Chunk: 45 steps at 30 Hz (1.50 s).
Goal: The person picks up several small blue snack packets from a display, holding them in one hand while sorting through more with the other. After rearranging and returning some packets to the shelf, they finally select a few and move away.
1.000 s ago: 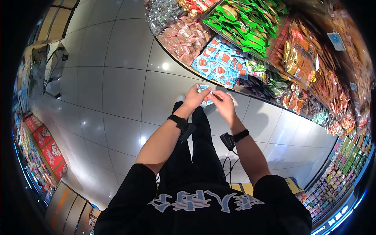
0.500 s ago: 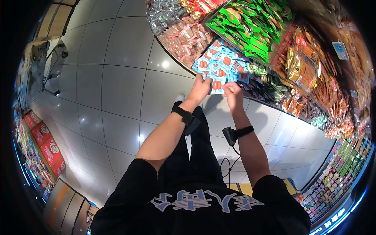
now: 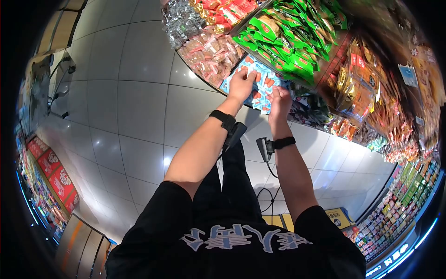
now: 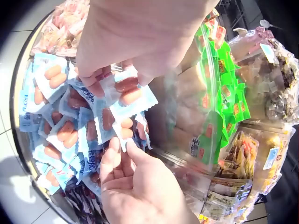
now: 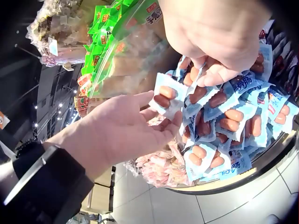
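Note:
Blue-and-white packets with small reddish sausages fill a bin section (image 3: 256, 95) (image 4: 60, 140) (image 5: 229, 123). Over its upper part, my left hand (image 3: 241, 87) (image 4: 135, 37) (image 5: 112, 126) pinches one packet (image 4: 125, 93) (image 5: 167, 96) between thumb and fingers. My right hand (image 3: 280, 106) (image 4: 142, 191) (image 5: 215, 42), close by on the right side, pinches the edge of another packet (image 4: 125, 128) (image 5: 188, 74) with thumb and fingertips. The two held packets are close together above the pile; whether they touch I cannot tell.
Pink-wrapped sweets (image 3: 211, 56) lie left of the blue packets, green packs (image 3: 290, 46) behind them, and brown packs (image 3: 355, 93) to the right. The display's curved rim (image 5: 229, 183) borders the tiled floor (image 3: 139, 111). A cable hangs near my right wrist.
Both hands have moved forward from above the floor to over the blue packets. They were close together on a packet, then spread apart around it; now each pinches a packet.

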Available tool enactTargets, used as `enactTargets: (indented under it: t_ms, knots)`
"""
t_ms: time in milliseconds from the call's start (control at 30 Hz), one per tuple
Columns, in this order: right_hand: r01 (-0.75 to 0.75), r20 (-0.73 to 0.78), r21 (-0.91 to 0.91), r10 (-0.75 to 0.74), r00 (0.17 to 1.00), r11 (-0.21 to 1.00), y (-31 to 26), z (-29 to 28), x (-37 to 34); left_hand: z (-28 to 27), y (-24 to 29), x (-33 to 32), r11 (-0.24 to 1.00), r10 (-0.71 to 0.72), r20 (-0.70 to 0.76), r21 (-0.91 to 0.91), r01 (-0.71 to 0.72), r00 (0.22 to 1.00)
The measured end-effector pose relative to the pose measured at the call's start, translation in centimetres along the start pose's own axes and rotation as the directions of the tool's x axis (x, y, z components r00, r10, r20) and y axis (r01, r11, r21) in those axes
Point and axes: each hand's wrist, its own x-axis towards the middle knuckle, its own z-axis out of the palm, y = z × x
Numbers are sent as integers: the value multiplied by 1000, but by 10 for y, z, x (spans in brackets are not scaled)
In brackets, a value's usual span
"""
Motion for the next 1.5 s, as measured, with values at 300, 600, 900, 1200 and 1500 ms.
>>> enactTargets:
  t_ms: [300, 600, 900, 1200, 1500]
  knots:
    - [98, 98, -95, -88, 991, 991, 8, -8, 0, -1, -27, 21, 775, 380, -45, 561, -291, 924]
    - [78, 111, -93, -67, 992, 993, 15, -14, -3, -3, -48, 34, 968, 145, -119, 223, -116, 982]
    - [145, 185, -83, -128, 974, 986, 28, -48, -17, -21, -34, -2, 958, 179, -5, 226, -174, 984]
    - [157, 240, -209, -105, 965, 965, 5, -85, -72, -89, -2, -77, 774, 171, 242, 567, -282, 955]
    - [247, 445, -505, 4, 895, 827, 103, -34, -47, -110, -42, -48, 834, -15, 218, 541, -108, 976]
